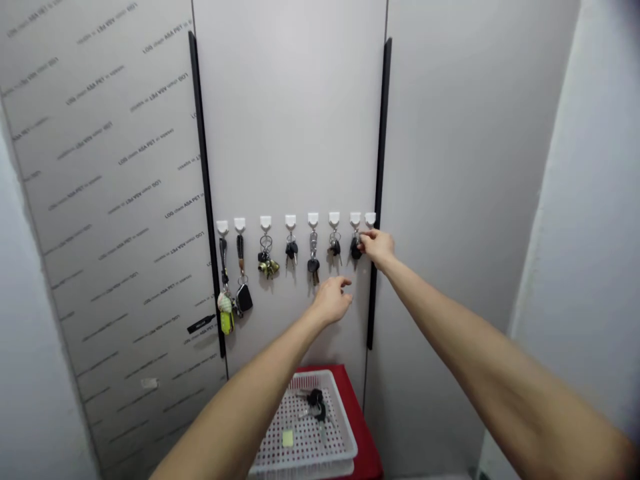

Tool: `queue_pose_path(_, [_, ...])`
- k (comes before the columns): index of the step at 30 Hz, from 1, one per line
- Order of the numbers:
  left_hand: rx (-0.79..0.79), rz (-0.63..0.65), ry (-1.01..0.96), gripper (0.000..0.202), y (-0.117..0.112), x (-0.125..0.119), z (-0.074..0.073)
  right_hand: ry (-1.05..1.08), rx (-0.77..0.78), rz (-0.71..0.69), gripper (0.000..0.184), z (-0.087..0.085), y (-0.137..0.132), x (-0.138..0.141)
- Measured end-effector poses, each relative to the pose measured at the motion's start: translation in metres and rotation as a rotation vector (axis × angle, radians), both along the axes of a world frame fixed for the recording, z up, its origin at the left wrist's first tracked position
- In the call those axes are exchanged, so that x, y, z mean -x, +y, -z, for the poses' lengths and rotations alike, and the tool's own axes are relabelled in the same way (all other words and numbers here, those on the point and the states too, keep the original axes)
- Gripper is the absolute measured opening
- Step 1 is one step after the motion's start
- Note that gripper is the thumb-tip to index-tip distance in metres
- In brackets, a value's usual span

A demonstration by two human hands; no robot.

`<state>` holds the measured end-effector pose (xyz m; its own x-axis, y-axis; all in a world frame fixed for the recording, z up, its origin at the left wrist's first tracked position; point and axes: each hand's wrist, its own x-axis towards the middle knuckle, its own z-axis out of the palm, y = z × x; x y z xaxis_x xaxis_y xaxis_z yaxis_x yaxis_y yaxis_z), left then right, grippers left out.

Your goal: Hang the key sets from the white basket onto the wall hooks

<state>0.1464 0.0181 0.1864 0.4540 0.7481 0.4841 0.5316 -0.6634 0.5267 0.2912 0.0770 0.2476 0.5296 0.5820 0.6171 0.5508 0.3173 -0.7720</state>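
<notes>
My right hand (pixel 379 247) pinches a bunch of keys (pixel 355 248) with black heads, which hangs at the second white hook (pixel 355 219) from the right. Whether its ring is fully on the hook is hard to see. My left hand (pixel 334 300) is held lower, fingers apart and holding nothing, beneath the neighbouring keys (pixel 335 247). More key bunches hang leftward along the row, among them one with brass-coloured pieces (pixel 269 267), one with a black fob (pixel 244 298) and one with a yellow-green tag (pixel 227 323). The rightmost hook (pixel 370 219) shows no keys.
Below, a white perforated basket (pixel 345 427) on a red surface (pixel 361 427) holds several loose keys (pixel 317 403) and a small yellow square (pixel 287 438). Long black handles (pixel 383 133) run down both edges of the middle panel. Printed film covers the left panel (pixel 125 200).
</notes>
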Motion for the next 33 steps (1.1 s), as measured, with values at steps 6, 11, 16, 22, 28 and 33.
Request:
queue_pose_path(6, [0.167,-0.067,0.066,0.033,-0.006,0.042,0.075,-0.227,-0.046,0.071,0.027,0.028,-0.024,0.02])
queue_pose_path(11, [0.318,-0.113,0.144,0.03,-0.028,0.081,0.149,-0.848,0.424,-0.362,0.026,0.132,-0.074,0.064])
queue_pose_path(16, [0.374,-0.161,0.286,0.029,-0.05,0.098,0.19,-1.238,0.743,-0.437,0.023,0.213,-0.103,0.088])
queue_pose_path(22, [0.236,-0.21,0.355,0.029,-0.063,0.101,0.197,-1.328,0.677,-0.385,0.024,0.224,-0.098,0.102])
queue_pose_path(28, [0.238,-0.223,0.359,0.029,-0.062,0.101,0.198,-1.403,0.688,-0.392,0.021,0.233,-0.085,0.112])
queue_pose_path(33, [0.239,-0.247,0.385,0.028,-0.063,0.1,0.197,-1.401,0.71,-0.382,0.021,0.232,-0.083,0.106])
